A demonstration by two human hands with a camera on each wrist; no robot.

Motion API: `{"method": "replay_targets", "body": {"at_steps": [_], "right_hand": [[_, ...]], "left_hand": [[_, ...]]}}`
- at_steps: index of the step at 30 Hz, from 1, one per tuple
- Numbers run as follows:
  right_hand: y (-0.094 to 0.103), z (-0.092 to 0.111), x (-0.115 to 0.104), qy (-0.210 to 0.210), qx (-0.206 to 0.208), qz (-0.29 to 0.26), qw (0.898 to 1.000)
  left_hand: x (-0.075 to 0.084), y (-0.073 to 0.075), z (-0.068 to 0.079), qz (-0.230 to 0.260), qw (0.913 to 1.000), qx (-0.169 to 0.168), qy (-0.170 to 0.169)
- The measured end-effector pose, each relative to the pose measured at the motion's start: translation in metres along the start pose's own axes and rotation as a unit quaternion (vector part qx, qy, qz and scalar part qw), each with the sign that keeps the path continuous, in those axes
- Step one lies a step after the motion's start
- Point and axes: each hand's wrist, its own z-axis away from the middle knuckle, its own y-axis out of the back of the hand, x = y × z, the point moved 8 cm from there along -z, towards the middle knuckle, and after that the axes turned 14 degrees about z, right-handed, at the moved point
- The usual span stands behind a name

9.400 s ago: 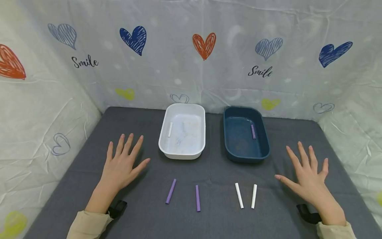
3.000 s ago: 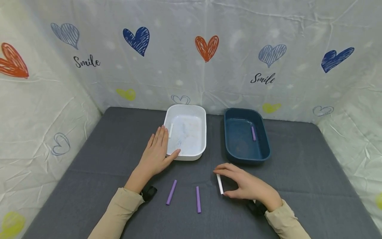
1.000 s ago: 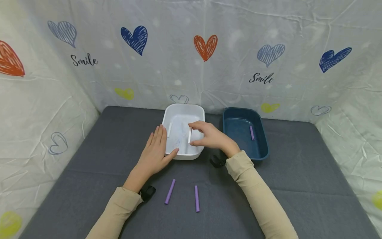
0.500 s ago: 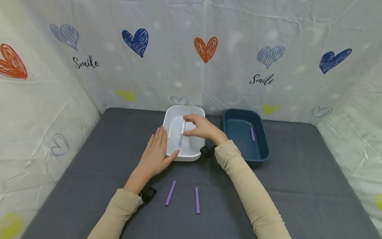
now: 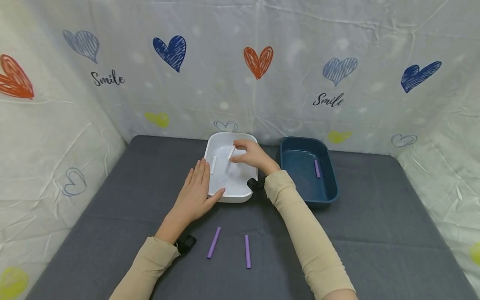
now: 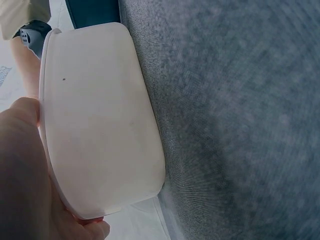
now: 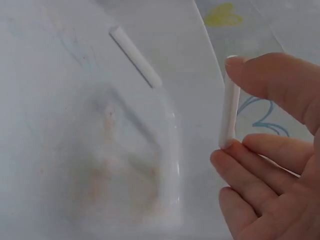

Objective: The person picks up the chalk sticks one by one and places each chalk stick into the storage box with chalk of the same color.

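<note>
My right hand [image 5: 252, 156] pinches a white chalk stick [image 7: 230, 105] by its ends between thumb and fingertips, above the white tray [image 5: 234, 191]. Inside that tray another white chalk stick [image 7: 135, 56] lies along the left wall. My left hand [image 5: 193, 193] rests against the tray's left rim with straight fingers, the thumb at the near left corner. In the left wrist view the tray's outer wall [image 6: 100, 120] fills much of the picture. Two purple chalk sticks [image 5: 213, 243] lie apart on the cloth in front of the tray.
To the right stands a dark blue tray [image 5: 328, 198] with a purple chalk stick [image 5: 317, 169] in it. My right sleeve [image 5: 305, 233] crosses the table and hides part of the cloth. A heart-printed curtain [image 5: 221, 96] hangs behind the grey table [image 5: 382, 233].
My right hand has lifted a white chalk stick from the cloth and carried it left over the white tray, lately tilting it. My left hand came to the tray's rim and has stayed.
</note>
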Motion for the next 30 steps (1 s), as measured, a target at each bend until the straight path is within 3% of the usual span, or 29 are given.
{"method": "replay_targets", "body": {"at_steps": [6,11,17,22,30], "right_hand": [[-0.002,-0.003,0.002,-0.001,0.020,0.012,1.000],[-0.009,-0.002,0.002,-0.012,0.012,0.088,0.996],[-0.016,0.000,0.000,-0.028,0.001,0.202,0.979],[-0.021,-0.001,-0.003,-0.025,0.001,0.253,0.967],[-0.032,-0.004,-0.004,-0.021,-0.023,0.344,0.939]], "left_hand": [[0.000,0.000,0.000,0.003,1.0000,-0.001,0.001],[0.000,0.000,0.000,0.002,1.0000,0.001,0.000],[0.000,0.000,-0.001,-0.003,1.0000,0.002,-0.003],[0.000,0.002,0.000,-0.003,1.0000,0.004,-0.003],[0.001,0.003,0.001,0.006,1.0000,0.002,-0.001]]}}
